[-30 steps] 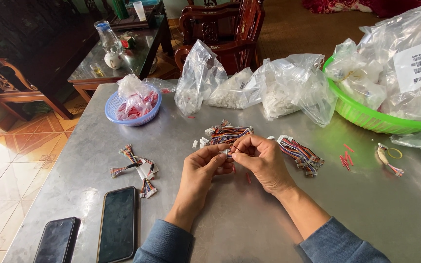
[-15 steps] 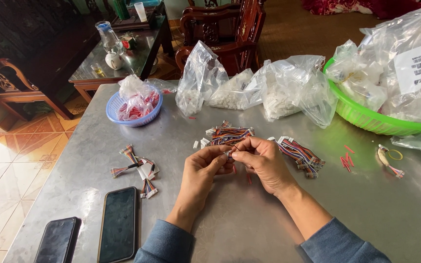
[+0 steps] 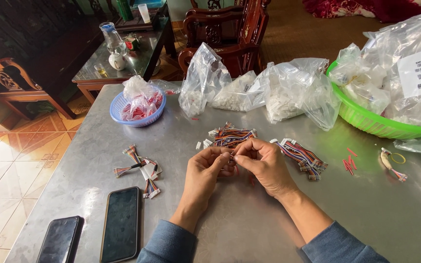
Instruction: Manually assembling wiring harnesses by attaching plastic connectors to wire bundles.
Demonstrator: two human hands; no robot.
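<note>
My left hand (image 3: pixel 206 171) and my right hand (image 3: pixel 264 163) meet at the fingertips over a grey metal table (image 3: pixel 249 229). Together they pinch a small wire harness (image 3: pixel 232 157) with coloured leads; most of it is hidden by my fingers. Just beyond my hands lies a pile of multicoloured wire harnesses with white connectors (image 3: pixel 231 137). A second bundle of such harnesses (image 3: pixel 302 157) lies to the right of my right hand. A few more harnesses (image 3: pixel 141 170) are scattered to the left.
Two dark phones (image 3: pixel 121 224) (image 3: pixel 60 239) lie at the near left. A blue basket of red parts (image 3: pixel 138 105) stands far left. Clear bags of white connectors (image 3: pixel 269 92) line the back. A green basket with bags (image 3: pixel 376 124) sits right. Red bits (image 3: pixel 350 163) and rubber bands (image 3: pixel 393 164) lie nearby.
Both hands stay together at the same spot. Only the fingers shift slightly on the small harness.
</note>
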